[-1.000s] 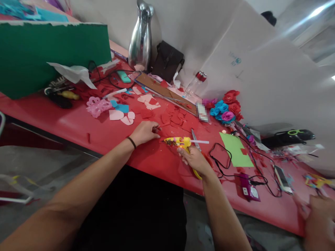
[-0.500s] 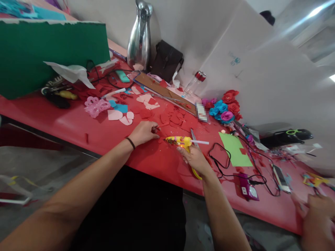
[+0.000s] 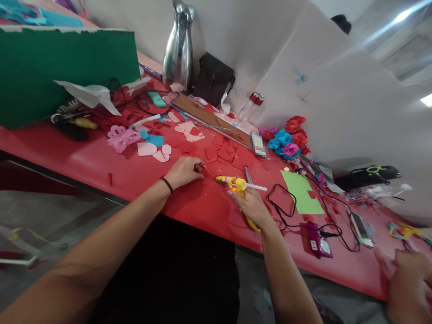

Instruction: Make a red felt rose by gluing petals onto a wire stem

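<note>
My right hand (image 3: 252, 204) is wrapped round the grip of a yellow glue gun (image 3: 232, 182), whose nozzle points left toward my other hand. A clear glue stick (image 3: 255, 186) sticks out of its back end. Just left of the nozzle, with a small gap between, my left hand (image 3: 184, 172) is closed in a pinch on a small dark red piece (image 3: 200, 167), apparently paper; the fingers partly cover it. Red cut petals (image 3: 225, 154) lie loosely beyond both hands. Scissors (image 3: 252, 223) with a yellow handle lie partly hidden under my right hand.
A black cable (image 3: 281, 215) loops toward a purple power box (image 3: 319, 240) on the right. Paper flowers (image 3: 290, 139), a steel jug (image 3: 178, 49) and a black pouch (image 3: 215, 80) stand along the wall. At far right another person's hands (image 3: 407, 270) are blurred near the table edge.
The glue gun has drawn back slightly to the right, away from my left hand, and its back end has dipped a little. My left hand keeps its pinch.
</note>
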Demonstrator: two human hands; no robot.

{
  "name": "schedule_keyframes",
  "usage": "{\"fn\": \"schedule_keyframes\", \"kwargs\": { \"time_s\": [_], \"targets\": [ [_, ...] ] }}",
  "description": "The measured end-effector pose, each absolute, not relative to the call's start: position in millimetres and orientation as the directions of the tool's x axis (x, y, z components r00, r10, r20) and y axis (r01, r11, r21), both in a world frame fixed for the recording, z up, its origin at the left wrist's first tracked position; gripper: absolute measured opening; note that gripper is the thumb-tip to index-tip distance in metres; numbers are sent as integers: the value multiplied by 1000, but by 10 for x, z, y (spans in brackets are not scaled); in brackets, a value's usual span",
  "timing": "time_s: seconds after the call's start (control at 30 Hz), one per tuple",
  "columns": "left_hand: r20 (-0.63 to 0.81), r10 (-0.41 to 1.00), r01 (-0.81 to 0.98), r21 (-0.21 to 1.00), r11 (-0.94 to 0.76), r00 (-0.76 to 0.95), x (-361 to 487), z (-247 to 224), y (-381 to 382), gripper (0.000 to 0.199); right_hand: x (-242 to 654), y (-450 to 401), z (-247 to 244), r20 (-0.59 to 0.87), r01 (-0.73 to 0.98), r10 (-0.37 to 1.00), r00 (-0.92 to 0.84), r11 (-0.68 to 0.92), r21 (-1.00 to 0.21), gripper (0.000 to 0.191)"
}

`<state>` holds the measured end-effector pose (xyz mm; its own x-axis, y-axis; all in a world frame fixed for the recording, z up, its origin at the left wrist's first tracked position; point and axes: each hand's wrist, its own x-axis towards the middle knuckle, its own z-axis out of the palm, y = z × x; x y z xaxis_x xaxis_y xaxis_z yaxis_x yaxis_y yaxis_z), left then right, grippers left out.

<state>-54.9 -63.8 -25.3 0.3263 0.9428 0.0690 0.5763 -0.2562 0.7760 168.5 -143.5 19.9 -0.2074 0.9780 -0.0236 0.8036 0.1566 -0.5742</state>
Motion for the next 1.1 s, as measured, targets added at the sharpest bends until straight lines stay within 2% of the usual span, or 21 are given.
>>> {"fn": "schedule_keyframes", "kwargs": {
  "time_s": [0.13,0.23,0.3,0.37,0.47,0.6,0.7,0.73,0.8,0.87,0.9,0.97,1.1],
  "targets": [
    [66,947,579,777,-247,315,-548,-270,-629,16,1749,-1477,206,-17,823,991,-130,98,-560,38],
    [68,949,564,790,-240,309,-550,-297,-621,14,1908,-1452,233,45,875,999,-16,36,-482,40],
    [76,952,527,818,-230,297,-551,-314,-617,11,2064,-1387,242,102,928,992,72,-29,-371,37],
    [77,954,446,871,-206,289,-548,-321,-613,11,2236,-1298,223,147,969,974,174,-143,-200,30],
    [61,961,298,944,-144,270,-536,-295,-608,21,2458,-1176,146,130,958,951,280,-285,19,32],
    [85,973,205,970,-130,216,-515,-196,-576,42,2556,-1091,82,29,939,945,326,-327,105,35],
    [104,962,190,970,-155,252,-481,-104,-487,48,2399,-1035,162,168,950,938,302,-310,25,36],
    [119,955,203,963,-177,271,-462,-70,-442,47,2302,-1005,211,243,965,935,259,-257,-41,37],
    [169,938,238,940,-246,304,-406,13,-341,46,2060,-925,326,338,976,936,99,-25,-217,38],
    [221,918,276,907,-317,330,-332,116,-246,44,1801,-827,432,323,923,945,-54,171,-345,37],
    [238,910,301,889,-345,340,-293,173,-208,43,1682,-777,474,299,899,950,-88,205,-387,37],
    [252,903,366,850,-379,349,-220,284,-159,42,1496,-685,525,258,883,962,-93,199,-425,36],
    [248,906,446,806,-389,342,-132,398,-126,36,1360,-580,510,228,860,973,-42,152,-487,16]
  ]
}}
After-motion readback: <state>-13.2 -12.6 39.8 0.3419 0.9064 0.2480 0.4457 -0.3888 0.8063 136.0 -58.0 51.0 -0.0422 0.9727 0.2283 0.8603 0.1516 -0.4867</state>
